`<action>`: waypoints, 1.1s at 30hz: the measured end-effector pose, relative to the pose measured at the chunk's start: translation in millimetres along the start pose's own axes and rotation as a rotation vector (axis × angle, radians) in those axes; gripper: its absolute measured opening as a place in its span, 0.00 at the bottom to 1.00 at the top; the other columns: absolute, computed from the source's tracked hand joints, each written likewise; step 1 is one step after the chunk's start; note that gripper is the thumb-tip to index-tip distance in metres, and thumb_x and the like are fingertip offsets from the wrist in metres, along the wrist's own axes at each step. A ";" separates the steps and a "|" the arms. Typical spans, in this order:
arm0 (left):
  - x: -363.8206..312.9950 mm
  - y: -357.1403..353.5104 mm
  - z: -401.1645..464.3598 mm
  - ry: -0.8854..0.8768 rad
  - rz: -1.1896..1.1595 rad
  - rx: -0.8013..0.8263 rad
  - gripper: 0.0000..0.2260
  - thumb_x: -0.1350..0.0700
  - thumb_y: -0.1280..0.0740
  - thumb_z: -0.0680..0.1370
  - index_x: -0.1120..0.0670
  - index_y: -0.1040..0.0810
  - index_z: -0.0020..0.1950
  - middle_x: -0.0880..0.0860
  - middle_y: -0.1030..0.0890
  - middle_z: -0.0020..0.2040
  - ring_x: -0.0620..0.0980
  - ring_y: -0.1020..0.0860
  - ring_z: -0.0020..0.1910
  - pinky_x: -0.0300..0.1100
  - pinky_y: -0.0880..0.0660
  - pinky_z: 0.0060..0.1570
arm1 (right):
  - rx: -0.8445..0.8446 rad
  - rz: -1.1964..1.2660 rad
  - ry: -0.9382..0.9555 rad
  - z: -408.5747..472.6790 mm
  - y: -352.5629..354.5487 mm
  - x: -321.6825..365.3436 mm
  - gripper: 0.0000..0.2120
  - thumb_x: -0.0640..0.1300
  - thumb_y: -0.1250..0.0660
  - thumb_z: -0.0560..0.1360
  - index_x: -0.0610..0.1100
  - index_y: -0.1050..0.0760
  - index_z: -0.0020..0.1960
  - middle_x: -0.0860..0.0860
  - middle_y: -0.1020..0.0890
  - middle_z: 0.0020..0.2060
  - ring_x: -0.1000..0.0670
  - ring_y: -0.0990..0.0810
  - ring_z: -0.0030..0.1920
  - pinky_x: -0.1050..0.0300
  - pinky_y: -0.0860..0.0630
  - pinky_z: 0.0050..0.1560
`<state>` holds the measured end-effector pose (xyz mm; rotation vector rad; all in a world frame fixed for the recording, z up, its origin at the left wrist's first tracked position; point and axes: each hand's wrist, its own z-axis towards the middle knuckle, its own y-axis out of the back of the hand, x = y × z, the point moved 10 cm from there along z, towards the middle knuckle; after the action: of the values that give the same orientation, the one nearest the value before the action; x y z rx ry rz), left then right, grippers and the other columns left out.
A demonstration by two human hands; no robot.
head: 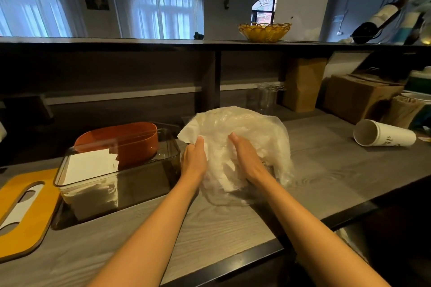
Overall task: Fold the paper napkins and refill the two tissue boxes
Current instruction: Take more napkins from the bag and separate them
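A crumpled clear plastic bag (251, 128) of white paper napkins lies on the grey wooden counter in the middle. My left hand (193, 158) grips a white napkin (190, 133) that sticks out at the bag's left side. My right hand (247, 158) lies on the bag with its fingers straight. To the left stands a smoky transparent tissue box (149, 177), part filled with a stack of folded white napkins (92, 165). An orange oval tissue box (126, 142) stands just behind it. A yellow lid (25, 207) with a slot lies at the far left.
A white paper cup (382, 134) lies on its side at the right. Cardboard boxes (356, 95), a brown paper bag (303, 84) and glass jars (268, 98) stand behind. A yellow basket (264, 31) and a bottle (377, 21) sit on the upper ledge.
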<state>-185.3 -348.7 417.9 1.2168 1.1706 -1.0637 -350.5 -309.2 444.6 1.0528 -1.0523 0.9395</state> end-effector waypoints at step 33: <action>-14.8 -19.8 -34.6 -0.219 -0.161 0.187 0.14 0.38 0.43 0.81 0.44 0.24 0.55 0.51 0.19 0.56 0.51 0.21 0.58 0.48 0.24 0.61 | -0.431 -0.342 0.228 -25.9 54.1 37.4 0.25 0.59 0.43 0.82 0.47 0.32 0.31 0.52 0.28 0.27 0.53 0.31 0.30 0.50 0.34 0.34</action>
<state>-209.2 -315.9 430.7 1.1285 1.0294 -1.4161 -387.6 -267.7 488.1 0.7153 -0.8041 0.5090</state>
